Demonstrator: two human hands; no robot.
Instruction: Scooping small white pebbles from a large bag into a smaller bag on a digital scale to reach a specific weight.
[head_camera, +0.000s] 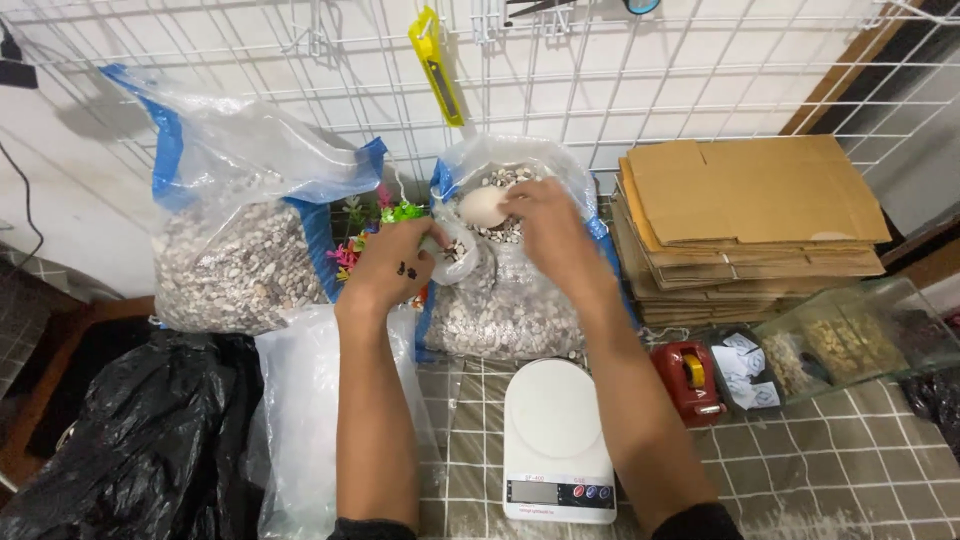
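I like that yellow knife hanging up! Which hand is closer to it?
The right hand. It reaches into the open pebble bag, below and a little right of the yellow utility knife. The left hand grips the bag's edge, lower down.

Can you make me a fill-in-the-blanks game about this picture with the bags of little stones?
1. The right hand reaches into the open bag of pebbles with a pale ____.
2. The kitchen scale on the table is coloured ____.
3. The left hand grips the ____ of that bag.
4. The yellow utility knife hangs on the wire ____.

Missing words: scoop; white; edge; grid
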